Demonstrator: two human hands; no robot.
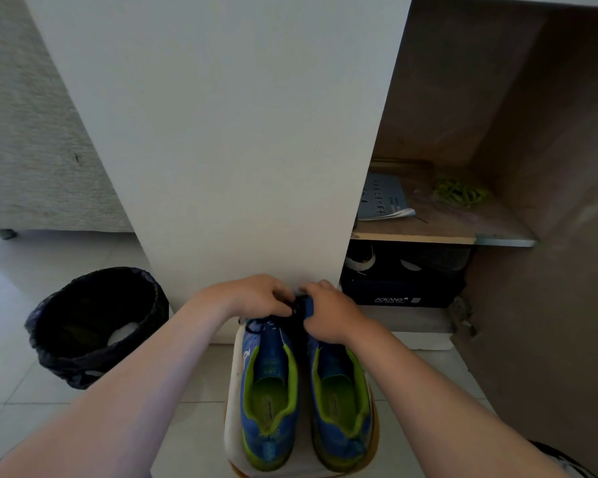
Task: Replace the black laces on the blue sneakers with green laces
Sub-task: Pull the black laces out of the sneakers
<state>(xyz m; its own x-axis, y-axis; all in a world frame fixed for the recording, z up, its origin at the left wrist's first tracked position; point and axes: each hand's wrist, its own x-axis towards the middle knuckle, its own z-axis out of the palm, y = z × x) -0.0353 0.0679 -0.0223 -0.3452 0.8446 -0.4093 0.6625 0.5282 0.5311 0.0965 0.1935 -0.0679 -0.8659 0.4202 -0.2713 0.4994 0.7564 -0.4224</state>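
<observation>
Head view. A pair of blue sneakers [271, 395] with lime-green lining stands side by side, heels toward the viewer, on a low white surface [233, 391] set on the tiled floor [32, 374], toes against a white cabinet panel [221, 132]. Both hands meet over the front lacing area: the left hand [256, 295] has its fingers curled and pinches the black laces [292, 308], while the right hand [328, 313] grips the blue upper of the sneakers just beside it. The green laces [458, 194] lie in a loose bundle on a shelf [428, 234] of the open cabinet, well apart from the hands, near a booklet [384, 201]. Below the shelf sits a dark shoe box [401, 293]; to the left stands a bin [97, 326] lined with a black bag.
</observation>
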